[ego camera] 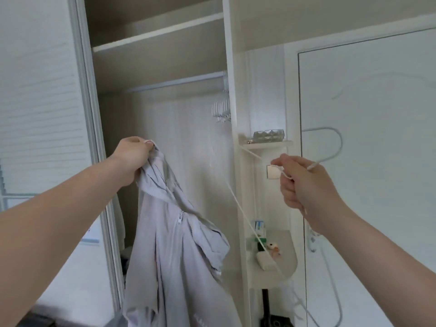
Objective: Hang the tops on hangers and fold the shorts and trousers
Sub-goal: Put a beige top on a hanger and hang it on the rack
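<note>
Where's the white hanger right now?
Head view, right side: the right hand grips the white hanger before the door, beside the corner shelf.

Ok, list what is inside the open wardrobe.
A rail with white hangers bunched at its right end, and a shelf above. The grey jacket held by the left hand covers most of the wardrobe lower down; what lies there cannot be seen.

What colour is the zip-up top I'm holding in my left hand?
The top is plain pale lilac-grey, shown best in the head view.
</note>
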`<move>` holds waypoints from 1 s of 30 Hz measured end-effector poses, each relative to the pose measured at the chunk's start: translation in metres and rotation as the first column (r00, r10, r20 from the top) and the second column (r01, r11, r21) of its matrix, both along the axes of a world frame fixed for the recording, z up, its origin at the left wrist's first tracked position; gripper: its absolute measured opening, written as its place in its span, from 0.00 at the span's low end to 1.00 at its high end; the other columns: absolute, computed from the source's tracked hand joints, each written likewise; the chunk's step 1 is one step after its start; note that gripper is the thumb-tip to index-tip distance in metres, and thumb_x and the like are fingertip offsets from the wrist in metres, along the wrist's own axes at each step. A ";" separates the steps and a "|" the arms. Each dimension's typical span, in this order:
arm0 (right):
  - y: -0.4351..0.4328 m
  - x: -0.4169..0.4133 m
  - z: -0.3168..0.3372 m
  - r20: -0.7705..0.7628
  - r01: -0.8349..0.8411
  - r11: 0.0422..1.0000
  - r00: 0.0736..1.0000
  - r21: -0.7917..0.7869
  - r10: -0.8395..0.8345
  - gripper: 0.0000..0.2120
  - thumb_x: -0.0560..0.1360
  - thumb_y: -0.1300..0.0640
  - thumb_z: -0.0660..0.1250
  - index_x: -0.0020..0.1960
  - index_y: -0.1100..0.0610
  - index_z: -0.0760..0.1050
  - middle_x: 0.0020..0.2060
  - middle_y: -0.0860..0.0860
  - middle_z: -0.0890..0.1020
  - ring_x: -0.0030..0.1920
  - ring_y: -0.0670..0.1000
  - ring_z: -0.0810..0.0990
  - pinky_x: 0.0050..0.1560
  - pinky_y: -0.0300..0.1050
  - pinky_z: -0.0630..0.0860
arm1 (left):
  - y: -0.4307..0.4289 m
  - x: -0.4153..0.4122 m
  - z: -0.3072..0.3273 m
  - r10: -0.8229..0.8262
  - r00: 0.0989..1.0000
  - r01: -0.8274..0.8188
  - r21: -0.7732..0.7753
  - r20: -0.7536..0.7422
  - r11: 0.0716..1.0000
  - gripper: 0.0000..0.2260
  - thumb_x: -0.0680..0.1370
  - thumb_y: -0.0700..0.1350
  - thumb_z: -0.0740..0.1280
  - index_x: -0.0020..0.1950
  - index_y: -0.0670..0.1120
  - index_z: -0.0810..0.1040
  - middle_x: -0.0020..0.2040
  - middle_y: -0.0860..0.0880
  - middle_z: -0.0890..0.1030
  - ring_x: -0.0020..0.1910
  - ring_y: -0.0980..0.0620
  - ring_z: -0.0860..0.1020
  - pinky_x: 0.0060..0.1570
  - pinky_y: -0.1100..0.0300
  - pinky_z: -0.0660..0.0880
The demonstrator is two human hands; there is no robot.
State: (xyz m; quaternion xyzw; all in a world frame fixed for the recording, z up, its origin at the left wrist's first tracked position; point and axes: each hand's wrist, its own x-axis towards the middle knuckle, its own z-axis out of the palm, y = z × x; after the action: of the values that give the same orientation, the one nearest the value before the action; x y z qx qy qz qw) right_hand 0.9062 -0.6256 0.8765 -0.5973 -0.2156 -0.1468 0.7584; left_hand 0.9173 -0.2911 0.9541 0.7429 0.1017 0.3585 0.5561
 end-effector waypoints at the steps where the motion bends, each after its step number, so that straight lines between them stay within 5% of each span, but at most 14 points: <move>1: -0.002 -0.003 -0.007 -0.021 -0.013 1.000 1.000 -0.007 0.013 0.09 0.82 0.56 0.63 0.49 0.57 0.80 0.24 0.49 0.63 0.22 0.46 0.57 0.22 0.36 0.54 | -0.005 -0.005 -0.007 -0.010 1.000 0.010 0.022 -0.013 1.000 0.13 0.82 0.43 0.64 0.37 0.47 0.74 0.38 0.45 0.76 0.45 0.44 0.76 0.49 0.52 0.74; 7: -0.009 -0.055 -0.065 -0.008 -0.169 0.985 0.986 -0.033 0.168 0.09 0.77 0.53 0.69 0.49 0.56 0.85 0.25 0.48 0.60 0.23 0.47 0.54 0.24 0.33 0.55 | -0.025 -0.041 -0.056 -0.013 0.995 0.041 0.277 -0.102 0.960 0.10 0.82 0.45 0.63 0.40 0.47 0.73 0.38 0.45 0.76 0.39 0.46 0.73 0.41 0.55 0.70; 11: -0.010 -0.102 -0.119 -0.047 -0.169 0.980 0.985 -0.109 0.165 0.19 0.65 0.43 0.70 0.47 0.55 0.86 0.22 0.47 0.61 0.22 0.47 0.55 0.24 0.32 0.55 | -0.036 -0.069 -0.102 -0.037 0.979 0.118 0.413 -0.199 0.903 0.11 0.81 0.45 0.64 0.39 0.48 0.75 0.37 0.46 0.78 0.36 0.49 0.74 0.38 0.57 0.70; 15: -0.011 -0.137 -0.175 -0.137 -0.127 0.972 0.985 -0.195 0.101 0.07 0.75 0.55 0.68 0.45 0.52 0.86 0.21 0.50 0.62 0.22 0.48 0.57 0.23 0.33 0.56 | -0.050 -0.094 -0.152 -0.049 0.963 0.172 0.463 -0.266 0.870 0.13 0.80 0.44 0.64 0.35 0.49 0.75 0.25 0.54 0.75 0.24 0.54 0.69 0.26 0.63 0.66; 18: -0.012 -0.153 -0.210 -0.173 -0.089 0.960 0.984 -0.265 0.044 0.13 0.79 0.62 0.66 0.44 0.50 0.86 0.20 0.45 0.66 0.21 0.44 0.60 0.23 0.32 0.58 | -0.060 -0.110 -0.188 -0.096 0.937 0.247 0.443 -0.335 0.862 0.12 0.81 0.43 0.64 0.37 0.47 0.74 0.25 0.54 0.74 0.26 0.53 0.69 0.25 0.65 0.64; 21: -0.013 -0.168 -0.233 -0.180 -0.095 0.935 0.983 -0.342 0.034 0.13 0.79 0.61 0.67 0.45 0.47 0.86 0.22 0.45 0.66 0.24 0.45 0.61 0.25 0.33 0.59 | -0.068 -0.123 -0.221 -0.184 0.901 0.333 0.356 -0.393 0.873 0.09 0.81 0.44 0.63 0.42 0.44 0.76 0.36 0.48 0.76 0.35 0.52 0.71 0.33 0.62 0.64; 25: -0.014 -0.177 -0.256 -0.215 -0.153 0.895 0.974 -0.419 0.066 0.12 0.79 0.58 0.66 0.46 0.44 0.84 0.22 0.44 0.68 0.24 0.44 0.62 0.26 0.32 0.59 | -0.086 -0.140 -0.252 -0.246 0.848 0.422 0.317 -0.469 0.849 0.08 0.82 0.45 0.64 0.45 0.45 0.76 0.22 0.56 0.67 0.20 0.58 0.62 0.22 0.66 0.60; 30: 0.003 -0.177 -0.280 -0.228 -0.148 0.836 0.973 -0.529 0.029 0.12 0.80 0.59 0.67 0.44 0.43 0.83 0.27 0.50 0.76 0.26 0.42 0.68 0.29 0.30 0.63 | -0.123 -0.165 -0.277 -0.411 0.767 0.557 0.193 -0.493 0.807 0.08 0.81 0.45 0.66 0.43 0.45 0.76 0.22 0.57 0.69 0.20 0.58 0.63 0.23 0.69 0.61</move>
State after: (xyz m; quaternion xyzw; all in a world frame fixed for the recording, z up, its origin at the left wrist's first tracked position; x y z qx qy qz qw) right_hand 0.7290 -0.6226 0.5963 -0.7888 -0.1943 0.0196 0.5828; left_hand 0.7522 -0.4138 0.6774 0.8850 -0.0383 0.0402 0.4623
